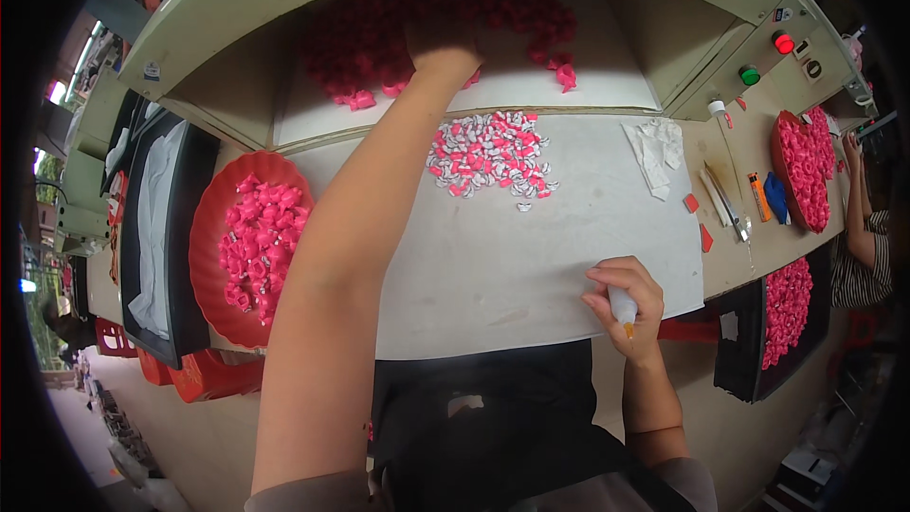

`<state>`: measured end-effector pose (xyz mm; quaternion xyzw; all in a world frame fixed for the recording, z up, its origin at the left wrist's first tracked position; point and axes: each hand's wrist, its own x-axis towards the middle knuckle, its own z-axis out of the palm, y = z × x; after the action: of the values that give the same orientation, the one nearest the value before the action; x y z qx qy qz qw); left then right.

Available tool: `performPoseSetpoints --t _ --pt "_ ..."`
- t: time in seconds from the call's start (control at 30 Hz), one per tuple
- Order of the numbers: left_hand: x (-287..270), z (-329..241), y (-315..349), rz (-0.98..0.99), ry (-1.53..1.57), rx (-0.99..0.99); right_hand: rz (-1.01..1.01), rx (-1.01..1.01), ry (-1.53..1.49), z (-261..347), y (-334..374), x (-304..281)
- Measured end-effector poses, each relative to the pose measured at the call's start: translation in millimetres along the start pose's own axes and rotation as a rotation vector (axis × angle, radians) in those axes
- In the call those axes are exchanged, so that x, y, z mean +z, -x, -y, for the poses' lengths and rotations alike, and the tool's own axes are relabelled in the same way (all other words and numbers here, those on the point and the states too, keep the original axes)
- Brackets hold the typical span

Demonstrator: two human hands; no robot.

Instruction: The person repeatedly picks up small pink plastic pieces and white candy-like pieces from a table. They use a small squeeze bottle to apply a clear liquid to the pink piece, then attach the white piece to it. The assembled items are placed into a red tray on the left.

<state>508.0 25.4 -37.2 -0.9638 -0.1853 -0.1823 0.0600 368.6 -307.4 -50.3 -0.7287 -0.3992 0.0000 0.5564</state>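
Observation:
My left arm stretches forward into an open-fronted cabinet. There my left hand is among a dark heap of small pink plastic pieces, its fingers lost in the shadow. Over the right front of the white work sheet, my right hand is closed around a small white squeeze bottle with an amber tip pointing toward me. Between the hands, at the cabinet's front edge, lies a loose pile of tiny white and pink pieces.
To the left stand a red fluted bowl of pink pieces and a black tray. Crumpled tissue, tweezers and an orange tube lie right. Beyond are another red bowl, a black bin and a person's arm.

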Motion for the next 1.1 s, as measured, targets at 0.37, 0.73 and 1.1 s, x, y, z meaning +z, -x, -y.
performPoseSetpoints --t 0.37,0.73,1.1 --pt "7 9 33 -0.304 0.403 0.276 -0.042 0.035 -0.048 5 5 5" --pt "-79 -7 137 0.279 2.119 -0.536 -0.098 0.149 -0.418 12 10 15" --pt "-109 -36 299 0.591 2.302 -0.563 0.170 0.290 -1.050 45 3 55"
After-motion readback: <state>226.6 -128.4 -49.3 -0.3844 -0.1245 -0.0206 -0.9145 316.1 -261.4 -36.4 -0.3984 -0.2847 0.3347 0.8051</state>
